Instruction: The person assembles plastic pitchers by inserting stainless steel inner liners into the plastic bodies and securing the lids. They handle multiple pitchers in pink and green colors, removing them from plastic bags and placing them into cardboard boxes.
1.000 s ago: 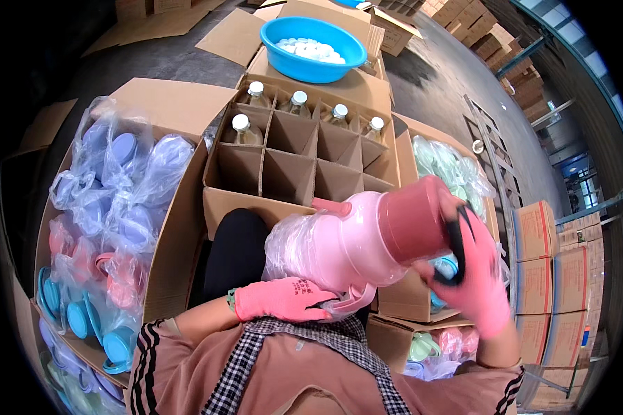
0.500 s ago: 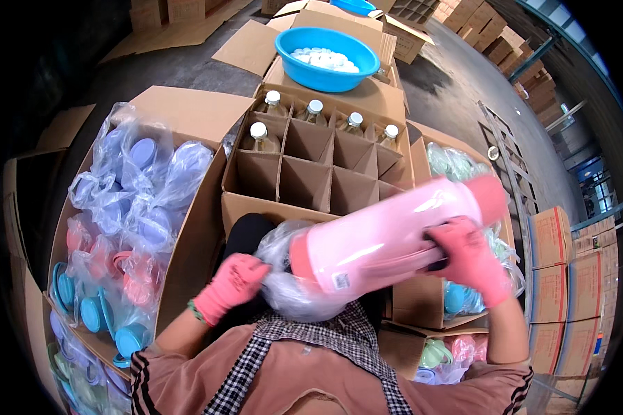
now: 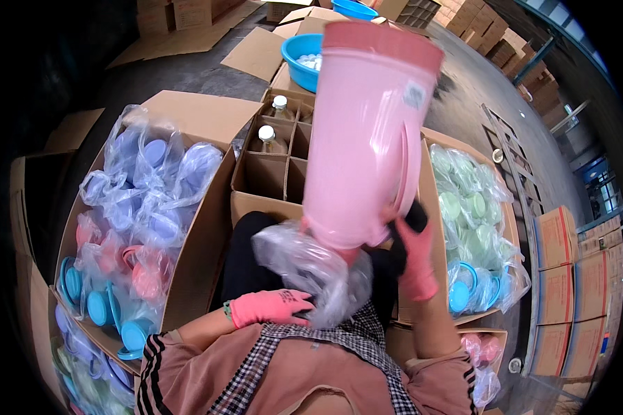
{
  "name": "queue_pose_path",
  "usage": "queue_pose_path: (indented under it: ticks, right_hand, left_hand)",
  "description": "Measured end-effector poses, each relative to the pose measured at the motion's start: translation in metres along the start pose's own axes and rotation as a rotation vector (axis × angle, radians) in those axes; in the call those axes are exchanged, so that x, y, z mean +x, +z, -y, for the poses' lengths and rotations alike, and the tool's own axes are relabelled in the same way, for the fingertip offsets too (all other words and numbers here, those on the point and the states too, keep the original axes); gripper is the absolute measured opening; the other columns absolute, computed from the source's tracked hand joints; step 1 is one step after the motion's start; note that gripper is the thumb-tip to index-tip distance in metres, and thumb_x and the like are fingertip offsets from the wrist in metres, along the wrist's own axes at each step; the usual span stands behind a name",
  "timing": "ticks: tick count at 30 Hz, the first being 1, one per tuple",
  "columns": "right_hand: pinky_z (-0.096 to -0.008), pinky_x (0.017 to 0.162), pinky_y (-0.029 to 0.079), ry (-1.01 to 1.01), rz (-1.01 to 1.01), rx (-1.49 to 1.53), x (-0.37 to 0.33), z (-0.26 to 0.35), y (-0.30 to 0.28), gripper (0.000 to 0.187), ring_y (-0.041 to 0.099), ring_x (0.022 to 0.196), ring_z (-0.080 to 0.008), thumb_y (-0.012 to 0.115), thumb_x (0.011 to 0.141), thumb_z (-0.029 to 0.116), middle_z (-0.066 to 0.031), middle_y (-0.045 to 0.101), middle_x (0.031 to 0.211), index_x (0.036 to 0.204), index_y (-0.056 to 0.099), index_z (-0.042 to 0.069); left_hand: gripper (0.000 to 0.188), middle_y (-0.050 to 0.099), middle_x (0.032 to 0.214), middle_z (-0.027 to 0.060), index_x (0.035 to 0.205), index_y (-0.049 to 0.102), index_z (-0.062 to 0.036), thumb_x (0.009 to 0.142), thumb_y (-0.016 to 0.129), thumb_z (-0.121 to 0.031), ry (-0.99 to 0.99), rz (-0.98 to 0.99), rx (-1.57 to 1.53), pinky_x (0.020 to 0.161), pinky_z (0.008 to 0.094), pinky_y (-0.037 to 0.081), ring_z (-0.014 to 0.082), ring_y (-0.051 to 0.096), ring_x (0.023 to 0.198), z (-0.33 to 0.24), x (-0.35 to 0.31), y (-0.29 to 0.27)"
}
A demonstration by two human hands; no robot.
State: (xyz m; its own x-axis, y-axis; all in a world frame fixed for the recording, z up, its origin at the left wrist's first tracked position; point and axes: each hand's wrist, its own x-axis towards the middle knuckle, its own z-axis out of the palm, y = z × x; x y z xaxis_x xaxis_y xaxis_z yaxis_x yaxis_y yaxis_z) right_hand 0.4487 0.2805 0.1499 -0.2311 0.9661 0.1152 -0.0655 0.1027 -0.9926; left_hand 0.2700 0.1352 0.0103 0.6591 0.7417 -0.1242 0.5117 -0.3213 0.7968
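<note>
One pink flask (image 3: 360, 131) (clamped in right hand (image 3: 417, 256); can't tell about left hand (image 3: 270, 308)) overlaps carton (image 3: 259, 203) and basin (image 3: 299, 74)

No legible text: white label (image 3: 414, 95) on pink flask (image 3: 356, 149), printed left glove (image 3: 271, 307), printed cartons (image 3: 555, 294), all unreadable.

The pink-gloved left hand (image 3: 271, 308) lies low and close in front of the torso (image 3: 294, 373), its back turned upward, its fingers loosely extended toward the right. The left forearm (image 3: 206, 328) slants only gently up to it from a short sleeve (image 3: 163, 373). The right hand (image 3: 418, 263), pink-gloved too, is raised higher, its fingers bent inward to the left and partly hidden. Below it the right forearm (image 3: 436, 329) stands steep, the wrist nearly straight
</note>
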Motion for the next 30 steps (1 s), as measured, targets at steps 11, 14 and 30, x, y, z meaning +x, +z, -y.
queue_pose_path:
  ticks: [11, 14, 30]
  right_hand:
    - [-0.0264, 0.066, 0.046, 0.375, 0.388, -0.209, -0.128, -0.125, -0.023, 0.023, 0.059, 0.071, -0.0122, 0.067, 0.073, 0.015, -0.0058, 0.063, 0.076, 0.089, 0.060, -0.001]
    - [-0.0279, 0.064, 0.046, 0.400, 0.480, -0.250, -0.126, -0.149, -0.019, 0.027, 0.059, 0.070, -0.0142, 0.066, 0.075, 0.021, -0.0092, 0.064, 0.075, 0.088, 0.060, -0.002]
    - [-0.0295, 0.093, 0.032, 0.199, 0.035, 0.418, 0.079, -0.150, -0.075, 0.049, 0.042, 0.106, -0.0180, 0.039, 0.090, 0.037, -0.0089, 0.044, 0.116, 0.121, 0.039, 0.000]
  left_hand:
    - [0.038, 0.055, 0.090, 0.0160, 0.099, 0.054, 0.0015, 0.071, 0.066, -0.022, -0.183, -0.813, 0.114, 0.074, 0.0357, 0.043, 0.0311, 0.052, 0.089, -0.024, -0.033, -0.038]
    - [0.047, 0.048, 0.098, 0.0192, 0.105, 0.049, 0.0015, 0.072, 0.063, -0.030, -0.095, -0.470, 0.060, 0.075, 0.0365, 0.043, 0.0343, 0.051, 0.087, -0.026, 0.001, -0.043]
    - [0.058, 0.029, 0.123, 0.0306, 0.115, 0.039, 0.0037, 0.069, 0.056, -0.027, 0.037, -1.017, 0.391, 0.096, 0.0487, 0.024, 0.0495, 0.027, 0.114, -0.050, 0.098, -0.111]
